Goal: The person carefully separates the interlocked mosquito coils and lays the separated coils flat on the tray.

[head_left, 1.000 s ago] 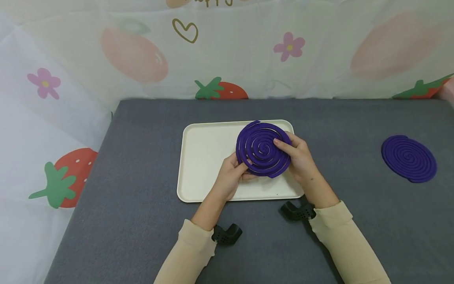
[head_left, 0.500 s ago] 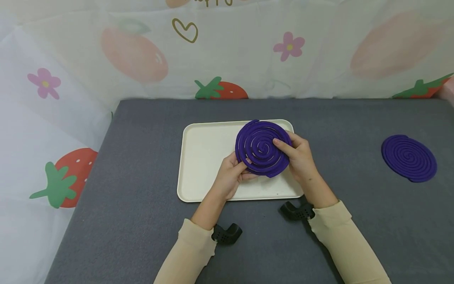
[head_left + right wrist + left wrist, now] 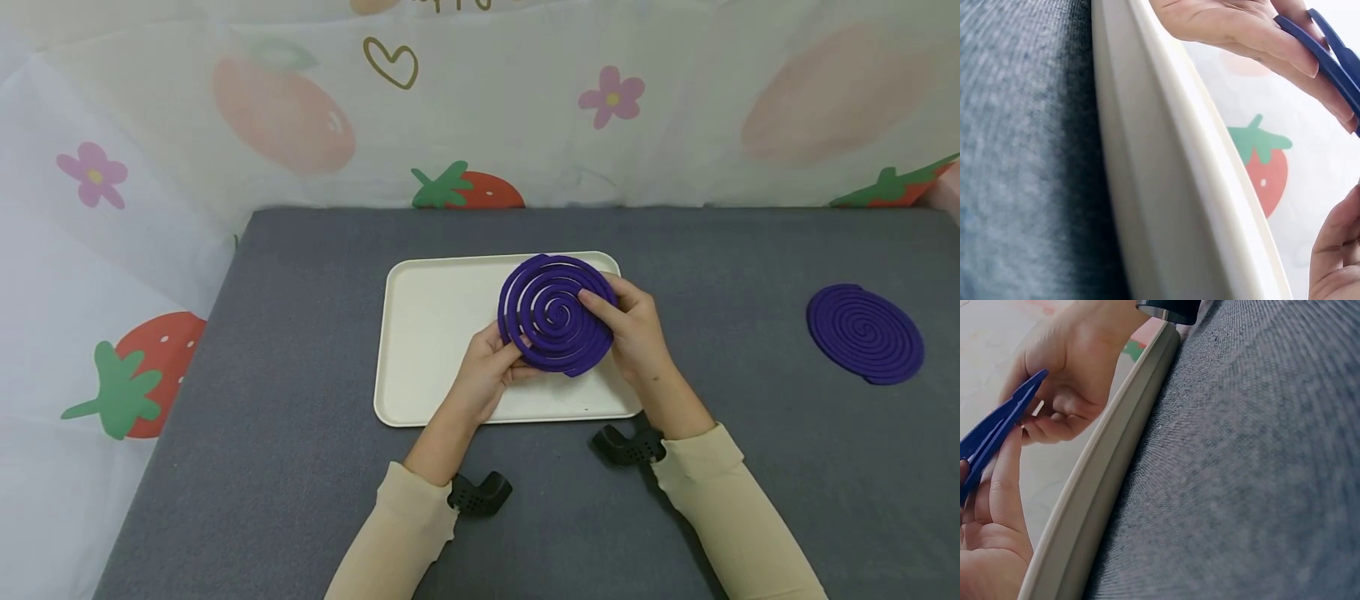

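In the head view, a purple spiral mosquito coil [image 3: 555, 321] is lifted over a cream tray [image 3: 431, 342], its flat face tilted toward me. My left hand [image 3: 483, 375] pinches its lower left rim, thumb on top and fingers beneath. On the right rim, my right hand [image 3: 636, 333] grips the coil with the thumb laid across the upper face. Pale gaps show between the turns. Seen edge-on in the left wrist view, the coil [image 3: 997, 431] has parts of it standing slightly apart. In the right wrist view only a bit of the coil [image 3: 1329, 59] shows.
A second purple coil [image 3: 864, 335] lies flat on the grey cloth-covered table [image 3: 750, 258] at the right. Black wrist cameras [image 3: 480, 495] sit at both cuffs. Behind the table hangs a white curtain [image 3: 675, 50] printed with fruit and flowers.
Both hands keep nearly the same place and grip. The gaps between the coil's turns at its upper left look wider now. The second coil has not moved.
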Available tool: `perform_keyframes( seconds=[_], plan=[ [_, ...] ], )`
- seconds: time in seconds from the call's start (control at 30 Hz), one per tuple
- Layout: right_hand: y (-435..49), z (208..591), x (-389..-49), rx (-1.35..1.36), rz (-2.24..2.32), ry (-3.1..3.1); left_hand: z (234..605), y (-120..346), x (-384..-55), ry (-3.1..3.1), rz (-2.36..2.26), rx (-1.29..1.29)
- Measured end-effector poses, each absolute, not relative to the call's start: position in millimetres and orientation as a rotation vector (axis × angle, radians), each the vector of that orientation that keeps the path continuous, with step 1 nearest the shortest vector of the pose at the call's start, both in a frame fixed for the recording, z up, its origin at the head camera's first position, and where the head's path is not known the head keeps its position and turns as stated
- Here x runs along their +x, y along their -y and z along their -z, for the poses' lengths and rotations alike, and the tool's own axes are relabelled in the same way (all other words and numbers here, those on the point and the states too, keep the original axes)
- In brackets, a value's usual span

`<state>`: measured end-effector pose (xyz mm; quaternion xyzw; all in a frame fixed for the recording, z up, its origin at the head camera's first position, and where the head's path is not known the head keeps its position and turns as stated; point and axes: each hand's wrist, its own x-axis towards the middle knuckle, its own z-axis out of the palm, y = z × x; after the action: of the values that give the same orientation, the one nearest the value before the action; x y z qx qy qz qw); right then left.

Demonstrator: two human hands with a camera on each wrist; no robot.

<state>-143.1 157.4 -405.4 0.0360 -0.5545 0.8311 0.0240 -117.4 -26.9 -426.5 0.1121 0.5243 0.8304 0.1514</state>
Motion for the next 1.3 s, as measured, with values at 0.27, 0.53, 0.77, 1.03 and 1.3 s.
perform_keyframes(
  seconds=[0.27,0.53,0.77,1.03,1.3],
  plan=[
    [-159.2,403.6,-142.2,0.070,-2.602,1.757,424.1,27.4,-115.7,-1.456,-2.495,0.281],
    [-160.1,403.2,-141.9,0.108,-2.685,1.684,424.0,27.6,-116.6,-1.443,-2.590,0.209],
    [-159.1,404.2,-142.0,0.143,-2.646,1.686,424.8,26.9,-117.4,-1.435,-2.618,0.168],
    [-157.9,405.5,-142.3,0.162,-2.585,1.689,425.2,26.6,-117.8,-1.378,-2.619,0.159],
    [-156.8,406.4,-142.2,0.196,-2.542,1.687,424.5,27.6,-118.1,-1.338,-2.608,0.168]
  ],
)
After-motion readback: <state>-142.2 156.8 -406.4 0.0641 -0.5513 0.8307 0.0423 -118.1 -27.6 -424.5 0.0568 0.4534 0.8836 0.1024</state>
